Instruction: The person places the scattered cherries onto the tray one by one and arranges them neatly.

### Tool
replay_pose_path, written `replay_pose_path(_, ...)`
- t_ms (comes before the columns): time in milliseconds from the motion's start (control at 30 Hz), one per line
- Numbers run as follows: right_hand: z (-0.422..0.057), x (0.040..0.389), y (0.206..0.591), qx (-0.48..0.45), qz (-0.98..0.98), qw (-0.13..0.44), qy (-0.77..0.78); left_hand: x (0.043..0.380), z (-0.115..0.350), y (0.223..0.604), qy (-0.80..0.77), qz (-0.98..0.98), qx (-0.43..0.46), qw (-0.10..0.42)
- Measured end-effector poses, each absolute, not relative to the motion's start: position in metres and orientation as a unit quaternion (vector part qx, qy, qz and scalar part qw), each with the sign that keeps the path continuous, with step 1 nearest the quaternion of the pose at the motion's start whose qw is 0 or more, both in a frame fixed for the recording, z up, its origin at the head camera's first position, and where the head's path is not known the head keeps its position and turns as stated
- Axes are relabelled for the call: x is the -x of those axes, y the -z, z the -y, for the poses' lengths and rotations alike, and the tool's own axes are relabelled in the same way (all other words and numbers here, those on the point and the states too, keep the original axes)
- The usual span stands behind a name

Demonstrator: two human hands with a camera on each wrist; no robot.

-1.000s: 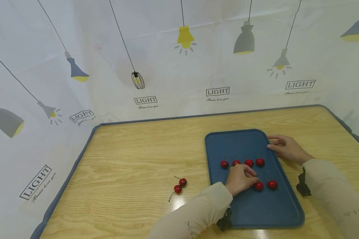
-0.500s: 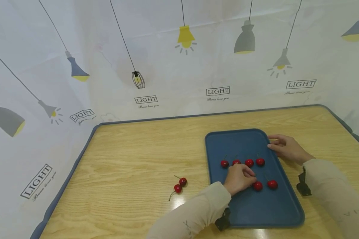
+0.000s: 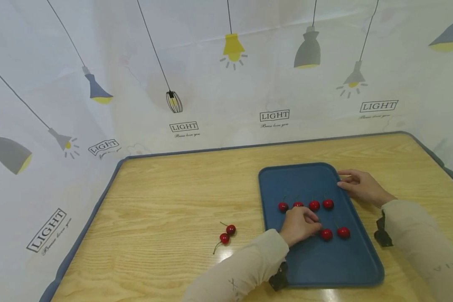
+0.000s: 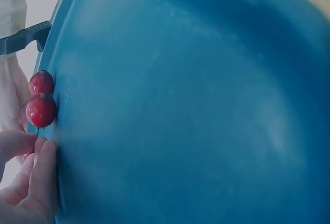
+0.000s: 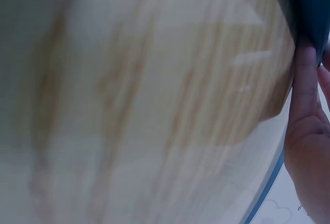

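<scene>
A blue tray (image 3: pixel 317 268) lies on the wooden table with red cherries on it. Four-abreast would overstate the detail, but several cherries (image 3: pixel 314 205) form a row across its middle, partly behind my left hand. Nearer me are two more, the left cherry (image 3: pixel 326 234) and the right cherry (image 3: pixel 343 233). My left hand (image 3: pixel 300 226) is over the tray beside the left one; in the left wrist view its thumb and fingers (image 4: pixel 44 167) pinch that cherry's green stem. My right hand (image 3: pixel 366 188) holds the tray's right rim, thumb on the edge.
Two cherries (image 3: pixel 227 234) with stems lie close together on the wooden table (image 3: pixel 173 201), left of the tray. A white cloth printed with lamps (image 3: pixel 211 84) rises behind the table's blue-trimmed edge.
My left hand has shifted slightly left. The cherry by its fingertips moved a little left, then slightly back right. My right hand and the tray have stayed in place.
</scene>
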State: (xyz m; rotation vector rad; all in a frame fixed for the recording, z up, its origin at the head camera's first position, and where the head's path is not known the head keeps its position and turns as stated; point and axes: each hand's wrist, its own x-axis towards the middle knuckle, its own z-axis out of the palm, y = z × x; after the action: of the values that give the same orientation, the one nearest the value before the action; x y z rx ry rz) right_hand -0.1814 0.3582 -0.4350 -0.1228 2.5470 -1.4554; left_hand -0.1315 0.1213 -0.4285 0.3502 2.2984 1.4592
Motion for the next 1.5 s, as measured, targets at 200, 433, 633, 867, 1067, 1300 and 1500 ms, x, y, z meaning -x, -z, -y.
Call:
replay_pose_path(200, -0.358, 0.182, 0.436, 0.045, -0.861, 0.099, 0.496, 0.135, -0.112, 0.425, -0.524, -0.81, -0.148, 0.218)
replay_pose_path(433, -0.359, 0.182, 0.437, 0.045, -0.861, 0.1, 0.496, 0.142, -0.092, 0.418, -0.52, -0.784, -0.212, 0.265)
replay_pose_path(633, -0.359, 0.182, 0.437, 0.045, -0.863, 0.096, 0.493, 0.149, -0.068, 0.413, -0.507, -0.772, -0.279, 0.261)
replay_pose_path(867, -0.359, 0.182, 0.437, 0.043, -0.86, 0.102, 0.499, 0.159, -0.025, 0.411, -0.52, -0.755, -0.289, 0.276)
replay_pose_path(1067, -0.359, 0.182, 0.437, 0.043, -0.86, 0.103, 0.497, 0.165, 0.015, 0.409, -0.48, -0.797, -0.287, 0.226)
replay_pose_path(1300, -0.36, 0.182, 0.438, 0.047, -0.867, 0.096, 0.487, 0.159, 0.047, 0.377, -0.453, -0.834, -0.266, 0.167)
replay_pose_path(1500, -0.358, 0.182, 0.437, 0.042, -0.867, 0.097, 0.486, 0.167, 0.07, 0.385, -0.457, -0.833, -0.257, 0.18)
